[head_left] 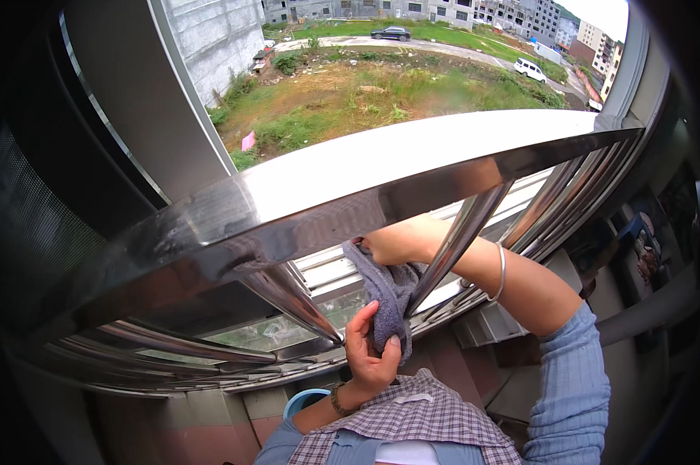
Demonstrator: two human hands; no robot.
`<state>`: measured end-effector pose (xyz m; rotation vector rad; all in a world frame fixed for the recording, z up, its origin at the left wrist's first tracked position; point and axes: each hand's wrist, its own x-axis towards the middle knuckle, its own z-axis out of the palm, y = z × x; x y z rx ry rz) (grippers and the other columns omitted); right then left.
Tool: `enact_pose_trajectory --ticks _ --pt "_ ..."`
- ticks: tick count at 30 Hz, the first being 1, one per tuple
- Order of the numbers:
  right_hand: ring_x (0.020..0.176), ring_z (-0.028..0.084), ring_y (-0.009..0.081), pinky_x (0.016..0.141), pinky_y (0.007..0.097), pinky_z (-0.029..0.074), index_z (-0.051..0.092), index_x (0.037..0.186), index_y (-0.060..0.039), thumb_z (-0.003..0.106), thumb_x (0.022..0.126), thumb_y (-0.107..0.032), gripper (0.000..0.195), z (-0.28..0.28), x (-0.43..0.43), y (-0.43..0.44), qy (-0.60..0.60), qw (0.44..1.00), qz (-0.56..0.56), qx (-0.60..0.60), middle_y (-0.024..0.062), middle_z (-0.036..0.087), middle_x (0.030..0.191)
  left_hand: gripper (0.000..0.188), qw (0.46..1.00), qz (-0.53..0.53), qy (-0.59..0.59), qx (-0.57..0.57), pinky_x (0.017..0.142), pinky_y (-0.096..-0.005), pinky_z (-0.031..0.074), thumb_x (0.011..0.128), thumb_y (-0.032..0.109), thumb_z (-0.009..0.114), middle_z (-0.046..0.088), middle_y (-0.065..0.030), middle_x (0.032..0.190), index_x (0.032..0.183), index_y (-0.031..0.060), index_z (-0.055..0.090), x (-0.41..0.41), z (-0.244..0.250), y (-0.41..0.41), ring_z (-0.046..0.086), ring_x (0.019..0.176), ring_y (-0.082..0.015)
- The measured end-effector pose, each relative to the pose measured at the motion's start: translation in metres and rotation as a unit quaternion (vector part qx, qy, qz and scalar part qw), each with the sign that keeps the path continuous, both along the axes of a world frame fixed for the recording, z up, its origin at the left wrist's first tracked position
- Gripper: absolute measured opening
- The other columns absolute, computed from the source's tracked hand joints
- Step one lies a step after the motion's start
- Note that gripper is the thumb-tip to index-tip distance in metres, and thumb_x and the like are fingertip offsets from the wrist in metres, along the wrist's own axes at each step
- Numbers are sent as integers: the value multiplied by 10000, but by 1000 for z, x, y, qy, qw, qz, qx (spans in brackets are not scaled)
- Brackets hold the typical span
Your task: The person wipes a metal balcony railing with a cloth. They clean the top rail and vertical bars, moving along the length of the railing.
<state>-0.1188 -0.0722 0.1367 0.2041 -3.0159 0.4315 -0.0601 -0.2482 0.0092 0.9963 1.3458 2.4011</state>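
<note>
A grey-purple cloth hangs around a polished metal baluster, with an end in each of my hands. My left hand, on the near side, pinches the cloth's lower end between thumb and fingers. Reaching between the balusters, my right hand grips the upper end just under the handrail; its fingertips are partly hidden. The shiny metal handrail crosses above both hands. One slanted baluster stands beside my right forearm, another baluster to the left of the cloth.
More metal balusters line the railing at the right. Window frame parts rise at the left. A light blue bucket sits low beside my left forearm. Outside lie grass, a road and parked vehicles. A white shelf-like object is below my right arm.
</note>
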Motion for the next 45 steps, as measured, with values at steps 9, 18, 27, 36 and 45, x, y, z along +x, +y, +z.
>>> enact_pose_trajectory --ticks 9,18,27,36,45 --pt "759 651 341 698 424 522 671 774 -49 630 637 -50 143 20 19 11 -11 992 65 110 148 661 754 529 983 23 166 -79 772 -315 461 720 -42 600 549 -177 975 1231 -30 460 -9 -9 -14 562 827 -246" --pt "814 622 341 716 428 500 659 802 -55 625 695 -102 122 -28 -20 -17 86 985 129 -68 144 620 839 525 997 71 6 -19 871 -303 427 774 -57 587 510 -188 1079 1271 -55 418 7 -13 -10 526 963 -226" --pt "789 614 336 714 414 497 663 773 -51 643 673 -65 102 -25 -11 -2 60 991 110 -57 152 592 862 578 995 34 62 -63 994 -341 383 791 -44 579 452 -193 1235 1325 -66 360 8 -32 -8 494 1134 -233" --pt "743 618 285 663 366 478 607 902 -38 575 777 -26 130 0 -5 10 -99 990 91 -37 128 630 802 636 990 15 124 -67 1009 -342 386 814 -65 552 407 -207 1303 1381 -69 264 13 -20 -6 489 1175 -242" --pt "799 628 337 715 417 504 646 773 -40 651 707 -65 71 -20 6 14 20 994 81 -74 144 598 833 594 996 24 61 -55 1009 -337 371 801 -74 534 448 -174 1263 1355 -71 320 22 -10 5 494 1151 -223"
